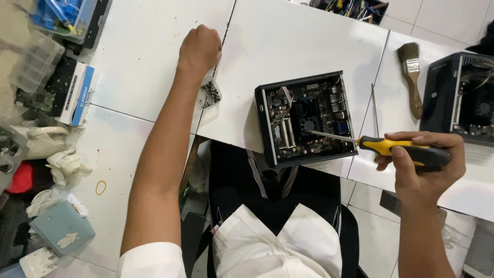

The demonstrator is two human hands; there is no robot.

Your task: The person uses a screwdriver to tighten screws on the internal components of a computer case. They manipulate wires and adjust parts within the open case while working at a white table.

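An opened small black computer case [265, 126] lies on the white table [288, 41], its circuit board and fan exposed. My right hand [419, 167] grips a screwdriver [383, 145] with a yellow and black handle; its shaft points left, with the tip over the board near the fan. My left hand [199, 49] reaches far across the table with its fingers curled, just above a small clear bag of screws [210, 95]. Whether it pinches a screw is hidden.
A paintbrush [411, 77] and a second open black case [458, 98] lie at the right. A thin metal rod [375, 110] rests beside the brush. Boxes, plastic bins, cloths and a blue case [62, 226] crowd the left. A tool tray [355, 9] sits at the far edge.
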